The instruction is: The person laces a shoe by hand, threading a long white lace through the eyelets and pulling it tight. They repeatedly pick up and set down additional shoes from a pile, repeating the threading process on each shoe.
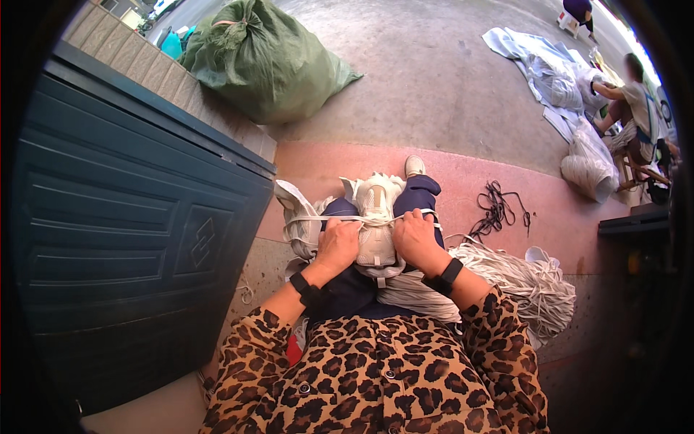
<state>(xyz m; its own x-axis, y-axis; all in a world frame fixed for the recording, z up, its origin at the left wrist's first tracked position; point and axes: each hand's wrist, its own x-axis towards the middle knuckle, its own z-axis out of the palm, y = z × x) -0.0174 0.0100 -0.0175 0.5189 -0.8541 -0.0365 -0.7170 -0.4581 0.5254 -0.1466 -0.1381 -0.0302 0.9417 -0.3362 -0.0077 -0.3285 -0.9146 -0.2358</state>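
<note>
A white shoe upper (376,249) lies on my lap between my thighs, its toe end partly hidden under other pale pieces. Across it runs a white shoelace (311,217), pulled fairly straight from side to side. My left hand (338,244) is closed on the lace at the upper's left edge. On the opposite edge my right hand (419,241) pinches the lace too, with its tail trailing past my right knee. More white shoe uppers (298,226) hang beside my left leg.
A big bundle of white laces (528,293) lies to my right, with a tangle of black laces (497,210) beyond it. A dark door (108,239) stands close on my left. Ahead sits a stuffed green sack (271,65). Another person (636,108) sits far right near white bags (589,166).
</note>
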